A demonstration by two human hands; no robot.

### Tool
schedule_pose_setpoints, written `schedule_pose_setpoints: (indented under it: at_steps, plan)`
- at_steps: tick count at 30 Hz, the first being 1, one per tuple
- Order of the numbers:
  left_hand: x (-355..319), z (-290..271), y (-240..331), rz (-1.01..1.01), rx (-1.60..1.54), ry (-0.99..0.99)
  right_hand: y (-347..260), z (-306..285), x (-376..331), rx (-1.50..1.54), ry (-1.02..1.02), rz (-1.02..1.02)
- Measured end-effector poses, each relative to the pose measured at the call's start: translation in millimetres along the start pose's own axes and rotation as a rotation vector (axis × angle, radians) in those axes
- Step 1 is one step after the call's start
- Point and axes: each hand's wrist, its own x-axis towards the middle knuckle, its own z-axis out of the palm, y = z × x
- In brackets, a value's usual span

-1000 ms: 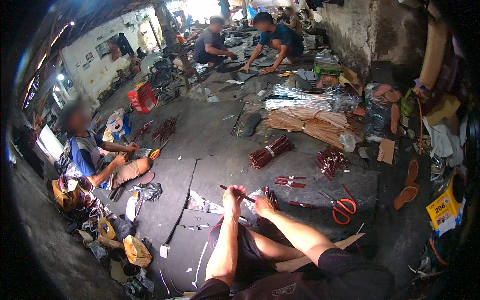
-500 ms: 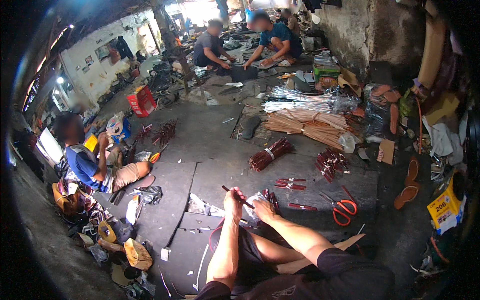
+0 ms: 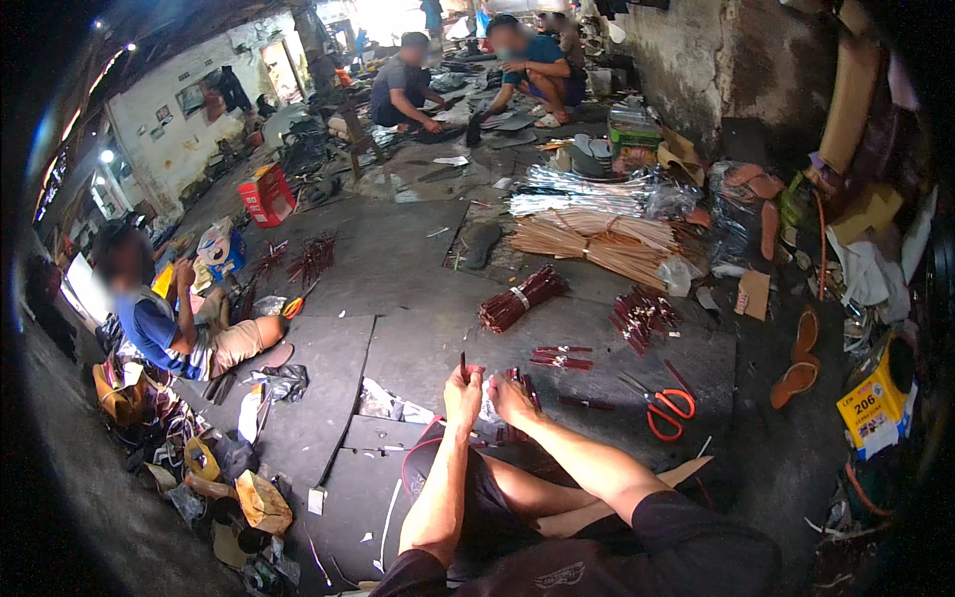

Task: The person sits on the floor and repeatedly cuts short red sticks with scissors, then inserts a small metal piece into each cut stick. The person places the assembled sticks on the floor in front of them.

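Note:
My left hand (image 3: 463, 400) is closed round a short dark red strip (image 3: 463, 360), whose end stands up past the fingers. Close beside it, my right hand (image 3: 511, 398) has its fingers pressed together; whatever they hold is hidden. Several dark red strips (image 3: 524, 380) lie just beyond my right hand, partly covered by it. Small tied groups of red strips (image 3: 562, 358) and a single strip (image 3: 587, 403) rest to the right on the dark floor mat (image 3: 418, 348). Scissors with orange handles (image 3: 671, 413) lie farther right.
Ahead lie a tied bundle of dark red strips (image 3: 523, 298), a loose red pile (image 3: 645, 318) and tan strips (image 3: 597, 241). A seated person (image 3: 164, 323) works at the left; two people (image 3: 537, 80) crouch farther off. Sandals (image 3: 799, 363) and a yellow container (image 3: 875, 403) are at the right.
The strip in my left hand has turned from slanting across toward my right hand to pointing upward. My right hand has drawn in closer to the left. The view has shifted slightly.

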Motion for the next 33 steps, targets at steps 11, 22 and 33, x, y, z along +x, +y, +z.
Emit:
schedule_pose_setpoints:
  at_steps: [11,22,33]
  plan:
    - [-5.1,0.1,-8.7,0.12,0.424,0.083,-11.1,-11.5,-6.0,0.181,0.17,0.092]
    - [-71.8,60.1,35.1,-0.314,-0.383,-0.224,-42.3,-163.1,-74.1,0.147,0.243,-0.284]
    - [-91.6,83.3,87.5,-0.338,-0.455,-0.386,-20.7,-198.3,-112.6,0.629,0.194,0.125]
